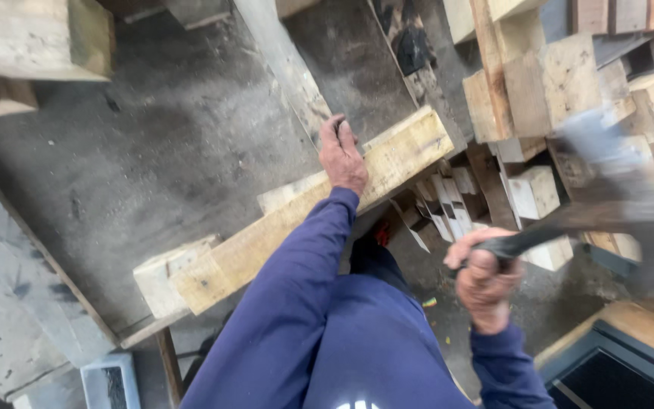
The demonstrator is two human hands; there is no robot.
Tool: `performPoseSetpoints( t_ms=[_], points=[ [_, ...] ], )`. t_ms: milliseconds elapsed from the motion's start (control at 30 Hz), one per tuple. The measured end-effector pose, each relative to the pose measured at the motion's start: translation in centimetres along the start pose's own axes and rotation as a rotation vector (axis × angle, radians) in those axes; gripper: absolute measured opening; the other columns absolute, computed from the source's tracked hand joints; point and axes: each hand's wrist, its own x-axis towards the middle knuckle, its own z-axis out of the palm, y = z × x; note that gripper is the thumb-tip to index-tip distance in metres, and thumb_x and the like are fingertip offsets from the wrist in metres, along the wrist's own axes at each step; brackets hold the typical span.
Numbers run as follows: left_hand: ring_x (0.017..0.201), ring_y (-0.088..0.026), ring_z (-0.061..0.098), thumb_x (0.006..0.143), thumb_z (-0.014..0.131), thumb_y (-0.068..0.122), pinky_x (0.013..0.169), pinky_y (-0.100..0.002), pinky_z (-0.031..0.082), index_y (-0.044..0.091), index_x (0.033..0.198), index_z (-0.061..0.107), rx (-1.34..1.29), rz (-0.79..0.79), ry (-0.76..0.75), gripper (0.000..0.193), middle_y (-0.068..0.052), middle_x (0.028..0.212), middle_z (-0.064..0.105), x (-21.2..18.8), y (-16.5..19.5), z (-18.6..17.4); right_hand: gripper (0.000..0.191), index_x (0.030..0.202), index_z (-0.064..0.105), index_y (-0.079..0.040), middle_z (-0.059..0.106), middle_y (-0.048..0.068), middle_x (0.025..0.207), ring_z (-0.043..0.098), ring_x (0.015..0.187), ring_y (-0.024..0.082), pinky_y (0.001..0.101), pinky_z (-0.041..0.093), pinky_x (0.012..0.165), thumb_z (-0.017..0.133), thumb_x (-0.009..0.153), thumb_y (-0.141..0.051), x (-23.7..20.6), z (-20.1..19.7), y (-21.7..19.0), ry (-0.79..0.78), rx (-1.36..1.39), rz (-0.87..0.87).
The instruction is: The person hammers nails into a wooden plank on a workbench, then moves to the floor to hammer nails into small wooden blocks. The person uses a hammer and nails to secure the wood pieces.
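Observation:
My left hand (pixel 342 155) grips the far edge of a long pale wooden beam (pixel 281 227) that runs diagonally across the middle of the view, with a wooden block (pixel 162 274) at its lower left end. My right hand (pixel 484 282) is closed around the dark handle of a hammer (pixel 607 204), raised at the right; the hammer head is blurred by motion. Both arms wear dark blue sleeves.
Stacks of square wooden blocks and planks (pixel 569 83) fill the upper right. More small offcuts (pixel 448 204) lie under the beam's right end. A grey concrete floor (pixel 168 144) spreads left. Thick timbers (pixel 32 38) sit at the upper left, a wooden-edged frame (pixel 630 333) at lower right.

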Motion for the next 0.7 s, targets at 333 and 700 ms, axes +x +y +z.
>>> performPoseSetpoints(
  t_ms=[333,700],
  points=[
    [0.065,-0.010,0.056,0.109,0.055,0.025,0.062,-0.028,0.050,0.007,0.109,0.062,0.006,0.039,0.104,0.019,-0.001,0.072,0.059,0.4,2.5,0.2,0.043,0.098,0.059,-0.004,0.055,0.004,0.063,0.052,0.051,0.011,0.0311,0.044,0.048,0.065,0.096,-0.046,-1.2,-2.0,4.4,-0.092,-0.580,0.559],
    [0.044,-0.005,0.038,0.104,0.063,0.032,0.034,-0.024,0.027,0.012,0.094,0.056,-0.738,-0.291,0.289,0.024,0.006,0.059,0.042,-1.4,4.3,-3.4,0.041,0.115,0.070,-0.011,0.073,0.016,0.084,0.073,0.075,0.032,0.0419,0.057,0.065,0.068,0.093,-0.046,11.2,-2.3,3.9,-0.587,-0.921,0.162]
  ],
)
